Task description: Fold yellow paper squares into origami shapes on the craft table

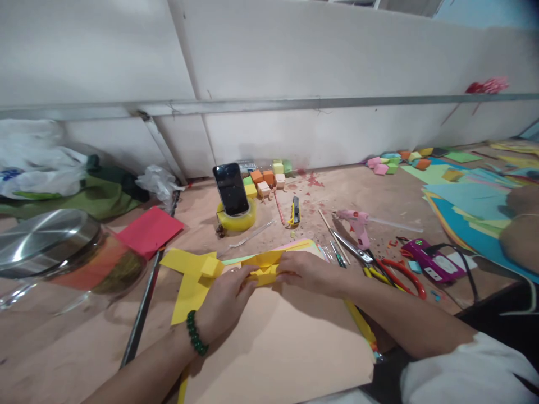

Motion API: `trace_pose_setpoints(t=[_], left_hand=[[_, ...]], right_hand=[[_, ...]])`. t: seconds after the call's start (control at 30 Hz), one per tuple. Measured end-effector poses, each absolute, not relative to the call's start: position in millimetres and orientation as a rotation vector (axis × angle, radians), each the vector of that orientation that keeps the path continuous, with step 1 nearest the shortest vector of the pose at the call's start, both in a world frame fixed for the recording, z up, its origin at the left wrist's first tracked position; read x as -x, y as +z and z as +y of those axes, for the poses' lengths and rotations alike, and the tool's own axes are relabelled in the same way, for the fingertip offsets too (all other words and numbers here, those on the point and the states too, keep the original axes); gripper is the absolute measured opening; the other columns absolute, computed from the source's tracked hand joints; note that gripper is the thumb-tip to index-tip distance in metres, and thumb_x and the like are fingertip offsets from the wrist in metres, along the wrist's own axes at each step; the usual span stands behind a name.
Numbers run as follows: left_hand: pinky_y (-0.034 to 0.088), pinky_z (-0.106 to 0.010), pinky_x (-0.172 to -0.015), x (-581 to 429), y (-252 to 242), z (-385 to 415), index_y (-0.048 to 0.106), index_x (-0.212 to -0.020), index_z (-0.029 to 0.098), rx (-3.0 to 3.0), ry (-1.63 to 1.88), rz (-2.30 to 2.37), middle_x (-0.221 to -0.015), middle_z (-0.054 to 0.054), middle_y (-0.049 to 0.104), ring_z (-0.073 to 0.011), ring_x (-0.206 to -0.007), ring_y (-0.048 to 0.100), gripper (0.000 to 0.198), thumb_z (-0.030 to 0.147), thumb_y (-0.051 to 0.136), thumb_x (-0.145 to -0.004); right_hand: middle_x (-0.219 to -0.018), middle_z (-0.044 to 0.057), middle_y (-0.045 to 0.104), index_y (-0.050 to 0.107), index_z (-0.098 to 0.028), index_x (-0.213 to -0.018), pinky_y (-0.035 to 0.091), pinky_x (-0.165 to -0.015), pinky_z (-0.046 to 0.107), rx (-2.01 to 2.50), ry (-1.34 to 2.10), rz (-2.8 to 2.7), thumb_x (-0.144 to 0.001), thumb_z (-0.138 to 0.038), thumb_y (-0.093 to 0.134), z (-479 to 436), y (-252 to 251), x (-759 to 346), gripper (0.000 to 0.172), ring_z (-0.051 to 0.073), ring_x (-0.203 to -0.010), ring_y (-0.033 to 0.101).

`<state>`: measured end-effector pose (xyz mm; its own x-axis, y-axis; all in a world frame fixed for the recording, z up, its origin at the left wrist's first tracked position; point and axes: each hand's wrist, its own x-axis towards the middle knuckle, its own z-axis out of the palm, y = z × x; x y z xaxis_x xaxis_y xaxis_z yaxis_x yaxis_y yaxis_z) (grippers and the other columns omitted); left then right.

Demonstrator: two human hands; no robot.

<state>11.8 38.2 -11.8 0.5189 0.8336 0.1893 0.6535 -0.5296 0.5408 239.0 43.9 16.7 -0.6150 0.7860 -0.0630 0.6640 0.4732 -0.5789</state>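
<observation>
My left hand (229, 300), with a green bead bracelet at its wrist, closes its fingers on the near left side of a folded yellow paper piece (266, 268). Gripping the right side of that same piece is my right hand (309, 272). The folds stand up partly, and some lie hidden behind the fingers. Beneath both hands lies a stack of pale peach paper (278, 342). A small yellow paper cube (211, 267) rests on a flat yellow paper sheet (189, 286) just left of my left hand.
A phone (231, 189) leans on a yellow tape roll (238, 220), with several small paper cubes (265, 179) behind. To the right lie a cutter (295, 211), a pink glue gun (357, 224), scissors (356, 249) and a purple device (433, 264). A glass jar (122, 272) stands left.
</observation>
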Motion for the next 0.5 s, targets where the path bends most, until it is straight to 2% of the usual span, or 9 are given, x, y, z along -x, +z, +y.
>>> trace_pose_setpoints(t=[0.1,0.17,0.27,0.4,0.5], left_hand=[[0.053,-0.031,-0.070,-11,-14,43,0.057,-0.111,0.018,-2.351,0.581,1.299,-0.091,-0.004,0.070,-0.0190,-0.075,0.065,0.026,0.015,0.051,-0.086],[0.053,-0.032,-0.067,-11,-13,42,0.058,-0.110,0.017,-2.483,0.532,1.389,-0.096,-0.007,0.068,-0.0204,-0.076,0.064,0.024,0.014,0.052,-0.086],[0.051,-0.032,-0.062,-12,-11,36,0.063,-0.102,0.019,-2.777,0.497,1.382,-0.107,-0.011,0.062,-0.0217,-0.079,0.062,0.020,0.013,0.049,-0.089],[0.049,-0.032,-0.059,-15,-4,28,0.065,-0.090,0.017,-3.052,0.317,1.050,-0.087,-0.010,0.061,-0.0230,-0.076,0.058,0.021,0.006,0.047,-0.087],[0.048,-0.034,-0.060,-14,1,28,0.063,-0.076,0.015,-3.032,0.221,0.989,-0.083,-0.010,0.061,-0.0244,-0.075,0.055,0.020,0.004,0.048,-0.084]], right_hand=[[-0.084,0.002,0.067,0.061,-0.019,-0.109,0.040,-0.063,0.024,1.590,0.909,-2.325,-0.087,-0.019,0.057,43,13,-235,0.022,0.016,-0.071,0.060],[-0.086,0.003,0.066,0.058,-0.018,-0.113,0.038,-0.062,0.025,1.705,0.775,-2.363,-0.087,-0.022,0.058,42,11,-233,0.026,0.017,-0.072,0.059],[-0.099,0.008,0.063,0.060,-0.017,-0.107,0.035,-0.061,0.026,1.649,0.428,-2.571,-0.088,-0.023,0.057,41,10,-231,0.020,0.019,-0.081,0.059],[-0.099,0.009,0.060,0.066,-0.018,-0.093,0.032,-0.059,0.026,1.180,0.196,-2.946,-0.090,-0.015,0.053,40,10,-232,0.014,0.021,-0.090,0.056],[-0.092,0.008,0.061,0.068,-0.017,-0.081,0.033,-0.059,0.026,1.082,0.215,-2.988,-0.088,-0.014,0.054,39,14,-237,0.016,0.019,-0.085,0.055]])
